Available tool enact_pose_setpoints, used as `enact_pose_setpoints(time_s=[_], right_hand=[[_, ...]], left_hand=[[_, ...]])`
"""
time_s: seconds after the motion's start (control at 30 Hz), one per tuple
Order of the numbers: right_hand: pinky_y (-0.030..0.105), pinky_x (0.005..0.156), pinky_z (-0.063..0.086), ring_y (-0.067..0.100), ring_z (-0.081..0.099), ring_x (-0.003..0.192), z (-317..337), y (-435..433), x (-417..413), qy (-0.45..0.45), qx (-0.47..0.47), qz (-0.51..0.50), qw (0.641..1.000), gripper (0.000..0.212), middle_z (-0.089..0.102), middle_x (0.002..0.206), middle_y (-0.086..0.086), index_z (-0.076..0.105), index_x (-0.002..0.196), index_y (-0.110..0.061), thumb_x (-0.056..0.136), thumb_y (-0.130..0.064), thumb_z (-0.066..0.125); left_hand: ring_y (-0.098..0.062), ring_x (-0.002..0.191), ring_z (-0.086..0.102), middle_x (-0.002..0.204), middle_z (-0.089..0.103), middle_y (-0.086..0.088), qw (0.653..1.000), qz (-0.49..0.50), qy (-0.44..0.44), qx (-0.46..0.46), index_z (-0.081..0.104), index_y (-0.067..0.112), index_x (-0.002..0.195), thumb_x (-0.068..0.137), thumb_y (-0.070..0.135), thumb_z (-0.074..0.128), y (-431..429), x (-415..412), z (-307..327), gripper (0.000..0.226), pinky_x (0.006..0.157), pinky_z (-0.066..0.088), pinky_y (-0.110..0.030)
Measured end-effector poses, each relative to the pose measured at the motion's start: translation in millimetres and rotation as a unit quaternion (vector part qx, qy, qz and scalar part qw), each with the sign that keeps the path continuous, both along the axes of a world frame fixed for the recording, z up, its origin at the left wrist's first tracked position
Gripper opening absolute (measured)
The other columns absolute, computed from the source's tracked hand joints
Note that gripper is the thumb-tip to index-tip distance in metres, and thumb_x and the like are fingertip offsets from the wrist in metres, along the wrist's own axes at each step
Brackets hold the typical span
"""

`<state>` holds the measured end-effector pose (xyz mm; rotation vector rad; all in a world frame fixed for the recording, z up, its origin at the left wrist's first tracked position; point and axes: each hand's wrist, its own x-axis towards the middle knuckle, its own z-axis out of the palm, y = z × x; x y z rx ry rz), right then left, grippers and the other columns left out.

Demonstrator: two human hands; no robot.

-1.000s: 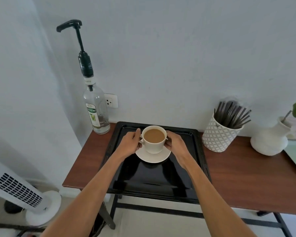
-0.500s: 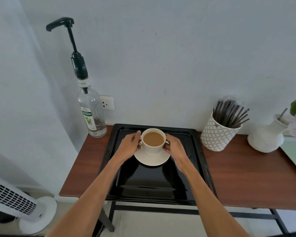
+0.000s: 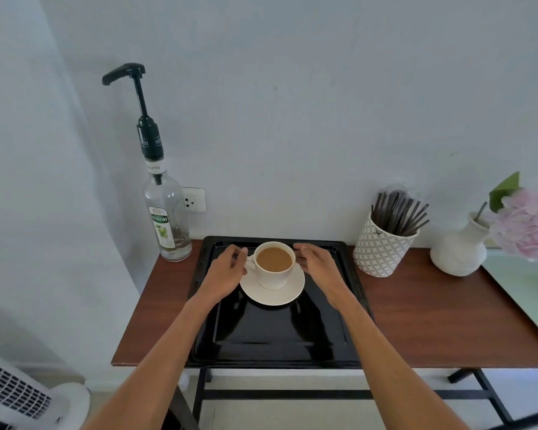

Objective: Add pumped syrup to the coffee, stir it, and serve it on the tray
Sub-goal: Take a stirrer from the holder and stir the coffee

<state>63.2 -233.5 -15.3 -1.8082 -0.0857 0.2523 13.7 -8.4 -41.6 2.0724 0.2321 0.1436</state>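
Observation:
A white cup of milky coffee [image 3: 274, 274] stands on a white saucer [image 3: 274, 297] in the far half of the black tray [image 3: 274, 336]. My left hand [image 3: 227, 271] hovers just left of the cup, thumb close to the handle, fingers loosely curved and holding nothing. My right hand [image 3: 317, 265] sits just right of the cup, fingertips near its rim, also loosely curved. The clear syrup bottle [image 3: 168, 225] with a tall black pump stands left of the tray by the wall.
A patterned white holder of dark stirrers [image 3: 382, 249] stands right of the tray, then a white vase [image 3: 460, 252] with pink flowers [image 3: 528, 221]. The wooden table [image 3: 448, 321] ends just in front of the tray. A white fan [image 3: 19, 395] stands on the floor at left.
Both hands have eased off the cup and saucer and now sit slightly apart from them. The cup and saucer stay in place on the tray. The view has tilted.

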Motion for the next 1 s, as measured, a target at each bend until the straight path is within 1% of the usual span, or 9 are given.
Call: enact_pose_setpoints(time_s=[0.1,0.17,0.23,0.4,0.53,0.67,0.77,0.9,1.0], right_hand=[[0.042,0.112,0.047,0.013,0.067,0.113,4.2,-9.2,1.5,-0.025,-0.025,-0.015,0.999,0.033,0.074,0.117,0.000,0.067,0.129,-0.020,0.107,-0.025,0.043],[0.040,0.111,0.047,0.013,0.067,0.112,6.7,-15.5,1.3,-0.035,-0.035,-0.020,0.999,0.032,0.073,0.114,-0.002,0.068,0.127,-0.021,0.107,-0.024,0.043],[0.038,0.109,0.048,0.015,0.067,0.114,8.8,-22.0,0.1,-0.042,-0.047,-0.028,0.998,0.032,0.072,0.111,-0.005,0.067,0.126,-0.021,0.106,-0.024,0.042],[0.034,0.104,0.050,0.017,0.066,0.114,27.0,-45.6,2.0,-0.083,-0.084,-0.062,0.991,0.035,0.072,0.117,0.002,0.066,0.131,-0.016,0.107,-0.025,0.043],[0.036,0.088,0.053,0.018,0.068,0.104,54.3,-71.5,6.3,-0.138,-0.123,-0.121,0.975,0.031,0.073,0.108,0.002,0.069,0.124,-0.017,0.104,-0.021,0.047],[0.020,0.070,0.044,0.005,0.061,0.076,79.0,-99.5,9.4,-0.237,-0.190,-0.190,0.934,0.024,0.069,0.084,-0.007,0.073,0.113,-0.016,0.099,-0.017,0.055],[0.016,0.061,0.038,0.000,0.056,0.069,88.0,-113.1,17.6,-0.246,-0.233,-0.209,0.918,0.018,0.061,0.073,-0.012,0.072,0.109,-0.015,0.096,-0.018,0.061],[0.025,0.069,0.043,0.008,0.058,0.075,92.0,-109.5,36.4,-0.205,-0.267,-0.183,0.924,0.024,0.061,0.076,-0.010,0.069,0.115,-0.011,0.096,-0.024,0.067],[0.036,0.086,0.051,0.022,0.066,0.097,93.7,-104.0,49.2,-0.189,-0.280,-0.161,0.927,0.035,0.070,0.095,0.002,0.067,0.126,-0.007,0.097,-0.026,0.067]], left_hand=[[-0.012,0.063,0.059,0.081,0.071,-0.002,1.000,0.012,-0.020,-0.003,0.059,0.024,0.097,0.104,0.041,0.044,5.0,-4.8,-3.2,0.023,0.058,0.044,-0.031],[-0.013,0.061,0.058,0.083,0.071,-0.002,1.000,0.001,-0.017,-0.004,0.060,0.025,0.099,0.104,0.036,0.046,5.6,-6.7,-5.3,0.018,0.049,0.045,-0.028],[-0.012,0.056,0.056,0.086,0.071,-0.004,1.000,-0.011,-0.009,-0.014,0.061,0.024,0.101,0.105,0.031,0.045,5.1,-7.3,-5.6,0.018,0.039,0.044,-0.024],[-0.014,0.058,0.056,0.086,0.069,-0.005,0.999,-0.016,0.004,-0.032,0.062,0.017,0.104,0.107,0.028,0.039,0.9,-5.2,-3.4,0.025,0.038,0.046,-0.026],[-0.013,0.058,0.058,0.088,0.068,-0.008,0.999,-0.016,0.005,-0.040,0.061,0.014,0.107,0.108,0.028,0.039,-5.9,-6.0,-1.3,0.026,0.039,0.048,-0.025],[-0.014,0.058,0.060,0.089,0.068,-0.008,0.999,-0.006,0.008,-0.046,0.061,0.016,0.109,0.108,0.028,0.039,-8.9,-5.6,-0.9,0.025,0.039,0.049,-0.025],[-0.014,0.058,0.061,0.089,0.069,-0.008,0.999,-0.006,0.012,-0.048,0.061,0.017,0.110,0.108,0.028,0.039,-9.3,-4.3,-1.5,0.024,0.040,0.050,-0.026],[-0.014,0.057,0.063,0.089,0.070,-0.008,0.999,0.002,0.013,-0.050,0.060,0.018,0.110,0.108,0.028,0.040,-10.3,-2.3,-0.4,0.022,0.040,0.050,-0.025],[-0.014,0.055,0.063,0.087,0.070,-0.009,0.998,0.014,0.013,-0.065,0.060,0.017,0.112,0.107,0.028,0.041,-12.4,-2.3,-1.6,0.023,0.038,0.049,-0.024]])
